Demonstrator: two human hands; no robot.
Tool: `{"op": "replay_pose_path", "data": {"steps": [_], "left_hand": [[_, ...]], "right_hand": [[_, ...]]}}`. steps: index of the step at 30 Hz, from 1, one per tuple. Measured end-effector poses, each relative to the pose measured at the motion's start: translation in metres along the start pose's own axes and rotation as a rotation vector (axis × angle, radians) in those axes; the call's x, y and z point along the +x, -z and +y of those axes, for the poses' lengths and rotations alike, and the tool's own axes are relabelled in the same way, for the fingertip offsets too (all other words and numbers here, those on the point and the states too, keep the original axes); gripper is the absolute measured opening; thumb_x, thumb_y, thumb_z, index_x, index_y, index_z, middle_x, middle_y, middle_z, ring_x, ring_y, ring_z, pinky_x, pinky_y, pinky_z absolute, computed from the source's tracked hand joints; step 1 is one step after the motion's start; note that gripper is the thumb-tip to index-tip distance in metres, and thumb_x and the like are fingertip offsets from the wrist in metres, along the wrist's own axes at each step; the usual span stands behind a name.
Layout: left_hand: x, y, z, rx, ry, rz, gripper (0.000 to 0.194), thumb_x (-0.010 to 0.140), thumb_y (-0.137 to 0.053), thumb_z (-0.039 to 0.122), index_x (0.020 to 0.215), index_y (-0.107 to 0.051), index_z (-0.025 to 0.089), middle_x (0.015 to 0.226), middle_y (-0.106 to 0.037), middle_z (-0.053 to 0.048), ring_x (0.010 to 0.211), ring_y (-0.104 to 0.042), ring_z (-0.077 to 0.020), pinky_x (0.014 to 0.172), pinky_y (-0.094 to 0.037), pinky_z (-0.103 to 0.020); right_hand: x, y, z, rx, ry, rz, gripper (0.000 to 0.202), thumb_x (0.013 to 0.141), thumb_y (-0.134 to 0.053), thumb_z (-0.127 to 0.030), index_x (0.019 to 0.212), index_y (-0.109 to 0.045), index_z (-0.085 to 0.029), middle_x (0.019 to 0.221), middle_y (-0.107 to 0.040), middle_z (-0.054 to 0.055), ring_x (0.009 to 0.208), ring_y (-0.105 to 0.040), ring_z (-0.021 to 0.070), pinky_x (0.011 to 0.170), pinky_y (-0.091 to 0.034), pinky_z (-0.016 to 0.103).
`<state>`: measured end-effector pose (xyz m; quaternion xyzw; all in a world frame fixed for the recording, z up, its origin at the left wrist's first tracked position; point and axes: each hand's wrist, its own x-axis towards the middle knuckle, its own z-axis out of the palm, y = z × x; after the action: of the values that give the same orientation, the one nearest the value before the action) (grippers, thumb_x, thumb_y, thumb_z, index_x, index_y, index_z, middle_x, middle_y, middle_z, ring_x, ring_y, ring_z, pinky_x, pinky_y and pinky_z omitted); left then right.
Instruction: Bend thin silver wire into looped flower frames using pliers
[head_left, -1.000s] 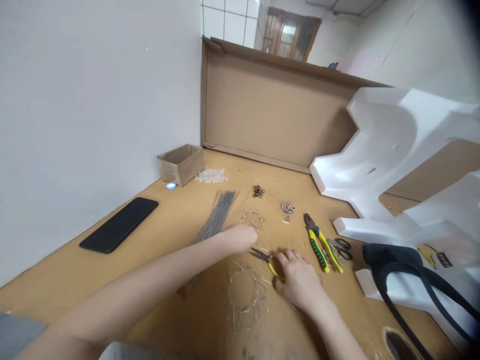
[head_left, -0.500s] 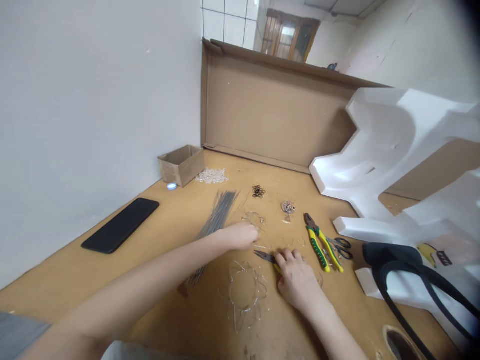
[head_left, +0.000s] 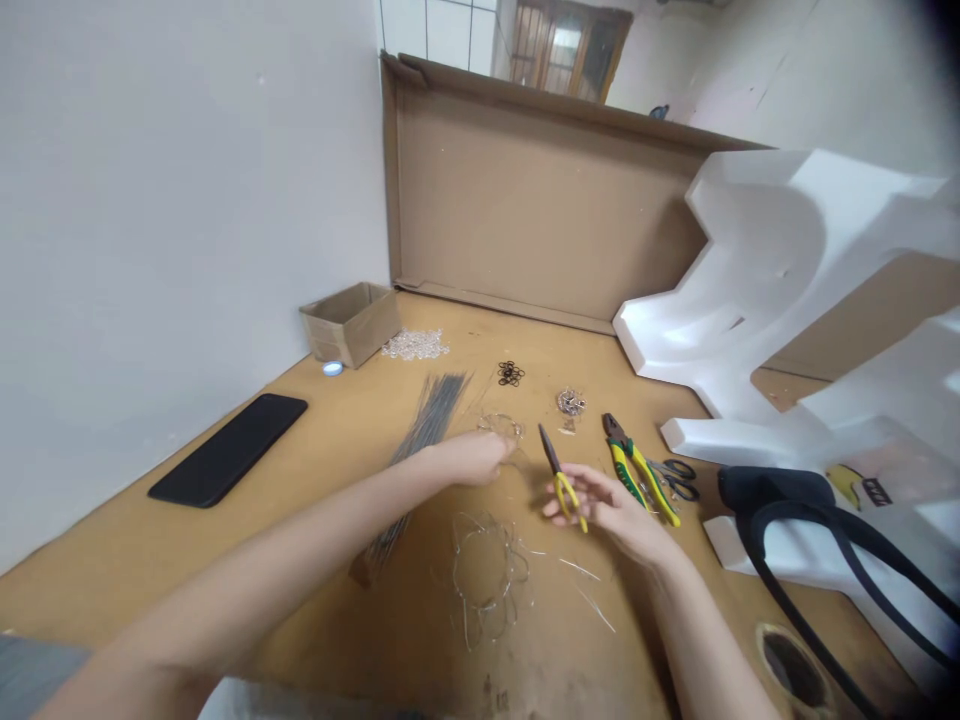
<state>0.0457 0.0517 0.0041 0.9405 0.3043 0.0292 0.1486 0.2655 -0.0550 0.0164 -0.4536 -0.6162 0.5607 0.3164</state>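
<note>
My right hand (head_left: 600, 505) holds a pair of yellow-handled needle-nose pliers (head_left: 564, 487) lifted off the table, dark jaws pointing up and away from me. My left hand (head_left: 484, 458) is closed, low over the table, at the near side of a small bent wire ring (head_left: 501, 427). What its fingers pinch is too small to make out. Nearer to me lies a flower-like ring of looped wire (head_left: 487, 585). A bundle of straight grey wires (head_left: 427, 425) passes under my left forearm. Several loose wire pieces (head_left: 580, 568) lie below my right hand.
Black rings (head_left: 511, 373), a small coiled wire piece (head_left: 571, 402), green-and-yellow combination pliers (head_left: 637, 465) and scissors (head_left: 679, 478) lie beyond and to the right. Clear bits (head_left: 416, 344) sit by a small cardboard box (head_left: 351, 325). A black phone (head_left: 229, 450) lies left; white foam (head_left: 757, 260) stands right.
My right hand has raised the needle-nose pliers from the table and turned their jaws upward. My left hand stays by the small wire ring. The whole view has shifted slightly.
</note>
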Motion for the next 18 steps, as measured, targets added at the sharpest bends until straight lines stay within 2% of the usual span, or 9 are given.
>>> {"op": "replay_pose_path", "data": {"steps": [3, 7, 13, 16, 18], "left_hand": [[-0.012, 0.006, -0.006, -0.087, 0.056, 0.016, 0.023, 0.074, -0.042, 0.011, 0.090, -0.057, 0.016, 0.075, -0.062, -0.005, 0.065, -0.057, -0.0161, 0.057, -0.038, -0.024], [-0.027, 0.005, -0.004, -0.299, 0.103, 0.071, 0.029, 0.075, -0.041, 0.012, 0.101, -0.053, 0.018, 0.076, -0.060, -0.001, 0.065, -0.053, -0.0122, 0.058, -0.037, -0.020], [-0.033, -0.009, -0.003, -0.765, 0.179, 0.153, 0.021, 0.080, -0.043, 0.025, 0.095, -0.055, 0.017, 0.064, -0.050, 0.004, 0.051, -0.044, -0.0078, 0.051, -0.034, -0.019], [-0.032, -0.012, -0.008, -1.032, 0.275, 0.138, 0.039, 0.075, -0.052, 0.026, 0.112, -0.045, 0.015, 0.063, -0.052, 0.005, 0.043, -0.042, -0.0063, 0.043, -0.032, -0.018], [-0.033, -0.010, -0.012, -1.214, 0.292, 0.092, 0.052, 0.073, -0.057, 0.027, 0.120, -0.038, 0.015, 0.063, -0.056, 0.004, 0.040, -0.041, -0.0051, 0.041, -0.029, -0.017]], "right_hand": [[0.005, -0.010, -0.002, 0.253, 0.031, -0.043, 0.049, 0.073, -0.034, -0.043, 0.116, -0.040, -0.019, 0.118, -0.051, 0.015, 0.093, -0.059, 0.0233, 0.077, -0.045, 0.043], [0.007, -0.022, -0.006, 0.273, -0.076, -0.016, 0.057, 0.074, -0.021, -0.041, 0.124, -0.034, -0.016, 0.115, -0.053, 0.017, 0.087, -0.058, 0.0235, 0.070, -0.048, 0.042], [0.007, -0.030, -0.009, 0.353, -0.127, -0.032, 0.062, 0.076, -0.010, -0.042, 0.128, -0.031, -0.016, 0.110, -0.054, 0.016, 0.085, -0.055, 0.0233, 0.064, -0.049, 0.039], [0.008, -0.030, -0.007, 0.427, -0.123, -0.007, 0.061, 0.077, -0.007, -0.042, 0.128, -0.032, -0.018, 0.108, -0.054, 0.015, 0.081, -0.055, 0.0219, 0.059, -0.048, 0.035], [0.009, -0.031, -0.007, 0.467, -0.126, 0.013, 0.058, 0.079, -0.008, -0.041, 0.128, -0.031, -0.021, 0.105, -0.055, 0.013, 0.074, -0.055, 0.0201, 0.054, -0.047, 0.032]]}}
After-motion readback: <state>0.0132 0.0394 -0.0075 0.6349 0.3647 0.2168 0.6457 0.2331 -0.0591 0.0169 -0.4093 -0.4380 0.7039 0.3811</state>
